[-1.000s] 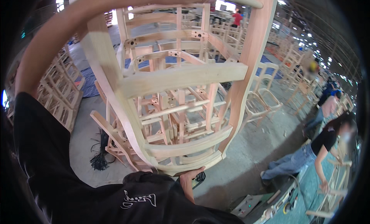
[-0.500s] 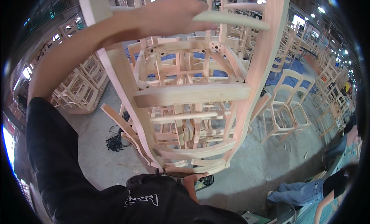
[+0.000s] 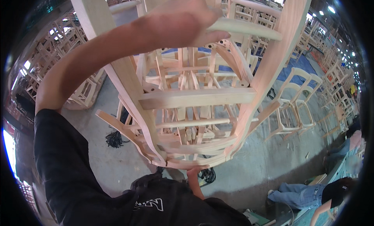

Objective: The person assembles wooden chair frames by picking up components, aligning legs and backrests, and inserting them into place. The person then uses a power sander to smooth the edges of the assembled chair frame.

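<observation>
Pale wooden chair frame (image 3: 196,98) is filling the centre of my view, its curved bottom rail (image 3: 185,163) lying just beyond the black short-sleeved shirt (image 3: 97,198). At the frame's top, my blurred left hand (image 3: 191,21) is wrapping over a pale round wooden rung (image 3: 253,29), fingers above and thumb beneath, though I cannot tell how tightly. At the frame's bottom, my right hand (image 3: 194,173) is touching the curved rail; I am seeing too little of its fingers to tell how far it is closing. Left of the frame, a black stringy bundle (image 3: 113,139) is lying on the grey floor (image 3: 97,160); right of the frame, two pale wooden chairs (image 3: 292,105) are standing, with a co-worker in blue jeans (image 3: 296,196) appearing nearer me.
</observation>
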